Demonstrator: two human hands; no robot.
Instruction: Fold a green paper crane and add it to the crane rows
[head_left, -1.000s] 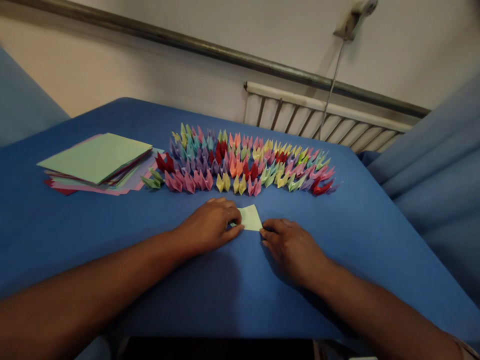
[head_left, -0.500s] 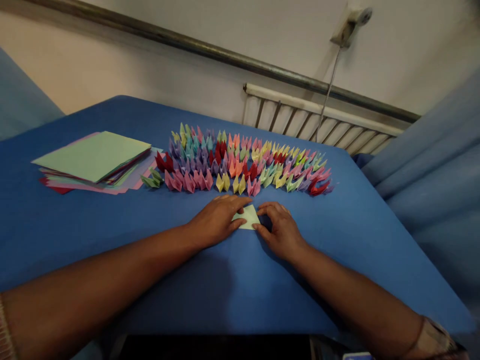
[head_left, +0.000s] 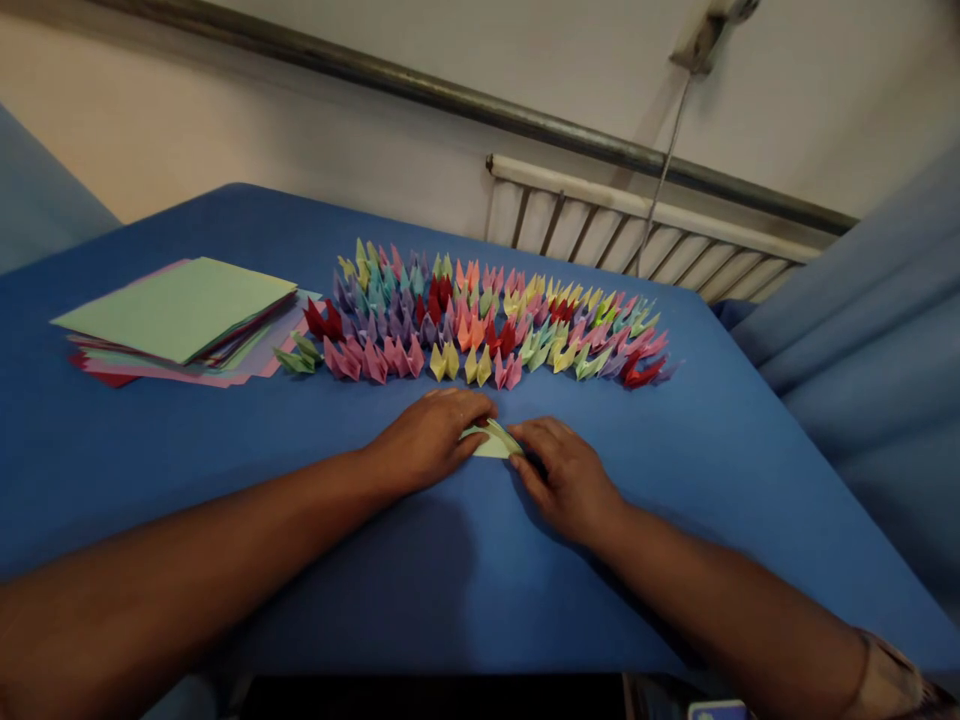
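Note:
A small folded piece of pale green paper [head_left: 493, 443] rests on the blue tabletop between my hands, one layer raised and curved. My left hand [head_left: 435, 432] pinches its left side, thumb in front and fingers behind. On the right edge, my right hand [head_left: 568, 472] grips the paper between thumb and fingers. Just beyond my hands stand rows of folded paper cranes [head_left: 478, 367] in pink, yellow, red, purple, blue and green. The parts of the paper under my fingers are hidden.
A stack of coloured paper sheets [head_left: 180, 310], pale green on top, lies at the left of the blue table [head_left: 360, 610]. Behind the table are a wall pipe [head_left: 450, 95] and a radiator [head_left: 585, 225]. Blue curtains [head_left: 885, 330] hang at the right.
The paper's upper layer has lifted and bent, where it lay flatter before. My right hand has shifted slightly down and turned around the paper's edge. The view has tilted a little.

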